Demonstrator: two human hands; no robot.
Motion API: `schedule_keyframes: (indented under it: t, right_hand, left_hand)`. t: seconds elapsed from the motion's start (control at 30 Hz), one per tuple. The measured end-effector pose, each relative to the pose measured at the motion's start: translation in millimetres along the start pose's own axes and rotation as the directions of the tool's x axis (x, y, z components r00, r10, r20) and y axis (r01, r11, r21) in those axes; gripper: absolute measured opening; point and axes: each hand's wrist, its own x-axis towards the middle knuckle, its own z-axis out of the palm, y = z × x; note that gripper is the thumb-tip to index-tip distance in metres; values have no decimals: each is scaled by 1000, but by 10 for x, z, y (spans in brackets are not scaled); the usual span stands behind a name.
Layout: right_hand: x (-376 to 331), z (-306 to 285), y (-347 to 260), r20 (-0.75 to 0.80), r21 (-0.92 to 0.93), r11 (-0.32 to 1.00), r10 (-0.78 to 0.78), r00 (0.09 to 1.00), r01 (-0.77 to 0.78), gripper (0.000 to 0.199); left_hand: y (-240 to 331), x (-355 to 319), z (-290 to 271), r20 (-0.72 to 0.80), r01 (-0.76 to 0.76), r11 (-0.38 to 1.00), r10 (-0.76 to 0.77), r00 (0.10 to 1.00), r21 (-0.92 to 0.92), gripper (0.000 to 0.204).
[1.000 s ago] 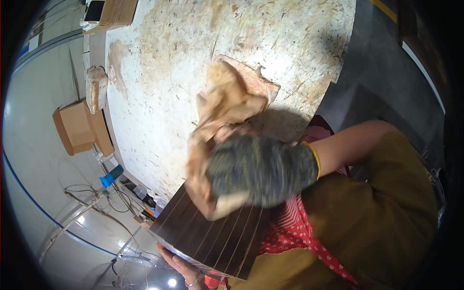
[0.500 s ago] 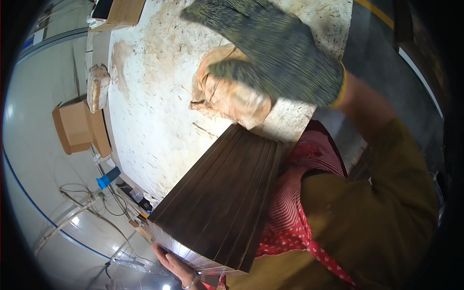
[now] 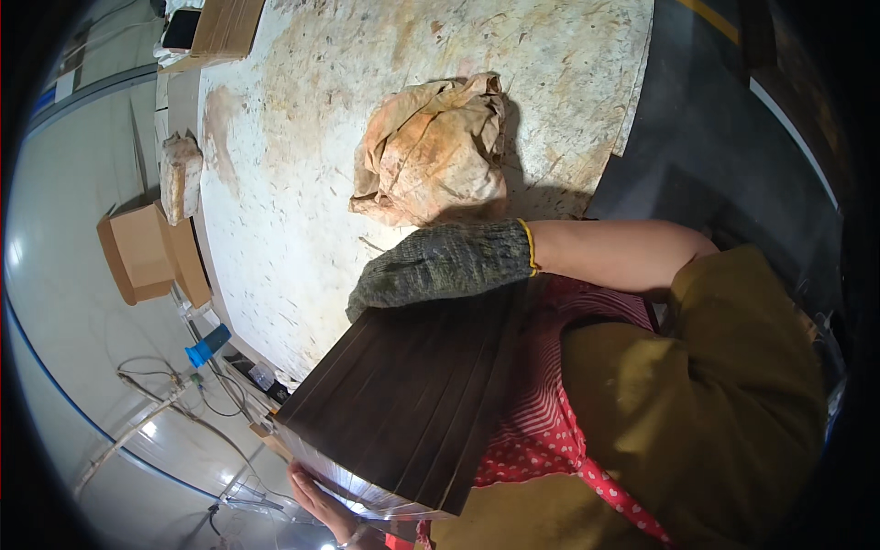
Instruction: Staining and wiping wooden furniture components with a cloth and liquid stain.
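Note:
A stack of long dark brown wooden boards [image 3: 394, 394] lies slantwise before me, its far end over the worktable. My right hand [image 3: 440, 266], in a dark grey-green knitted glove with a yellow cuff edge, lies across the far end of the stack. Its fingertips bend down over the left edge and are partly hidden. My bare left hand [image 3: 321, 502] presses on the pale, shiny near end of the stack, fingers together. Just beyond the glove sits a crumpled, stained beige cloth [image 3: 431, 151], touched by neither hand.
The white worktable [image 3: 275, 202] is stained and scuffed. Along its left side are an open cardboard box [image 3: 137, 252], a wrapped block [image 3: 181, 179] and a blue object [image 3: 208, 346] near cables. Another cardboard box [image 3: 225, 27] stands far left. Dark floor [image 3: 678, 137] shows at right.
My right hand has left the beige cloth and come nearer, down onto the far end of the boards. The cloth now lies loose on the table. My left hand stays at the near end.

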Motion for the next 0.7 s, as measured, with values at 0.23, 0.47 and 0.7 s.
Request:
schedule_keyframes:
  t: [0.23, 0.47, 0.7]
  right_hand:
    - [-82, -369, 714, -20, 586, 768, 330, 944, -256, 28]
    - [-5, -181, 17, 3, 381, 894, 254, 967, -236, 32]
    - [-370, -371, 412, -77, 476, 780, 497, 864, -406, 32]
  left_hand:
    - [-1835, 396, -1464, -184, 334, 836, -281, 942, 435, 54]
    - [-2691, 272, -2117, -172, 737, 666, -744, 646, -111, 71]
    - [-2380, 304, -1589, -183, 620, 770, -638, 748, -149, 73]
